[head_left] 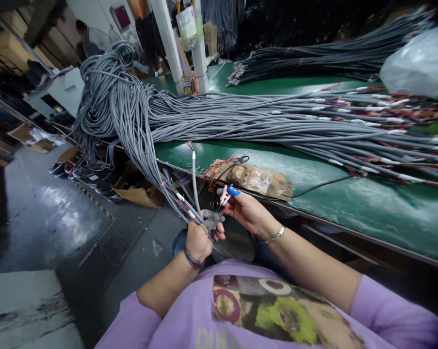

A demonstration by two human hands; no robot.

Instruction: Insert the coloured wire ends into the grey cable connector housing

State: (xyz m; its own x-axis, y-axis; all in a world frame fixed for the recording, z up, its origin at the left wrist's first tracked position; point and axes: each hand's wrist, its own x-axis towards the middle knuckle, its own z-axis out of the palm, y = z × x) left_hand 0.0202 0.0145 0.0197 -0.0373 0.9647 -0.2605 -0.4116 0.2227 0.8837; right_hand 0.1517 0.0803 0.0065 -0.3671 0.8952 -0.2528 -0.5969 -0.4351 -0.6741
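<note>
Several grey cables [194, 182] with stripped colored wire ends are gripped in my left hand [200, 237], whose fingertips wear grey covers. Beside it, my right hand [250, 213] pinches a small pale pink clip [224, 195] at the edge of the bench; a blue cover sits on one fingertip. Thin colored wires [216, 208] fan out between the two hands. Just beyond my right hand lies a worn wooden block [255, 180] with red and black leads at its left end.
A thick bundle of grey cables [240, 116] runs along the green bench [328, 194] and hangs over its left edge. Black cables [306, 60] and a plastic bag [418, 63] lie behind. An open carton [142, 194] stands below, at left. A person [88, 43] is far back.
</note>
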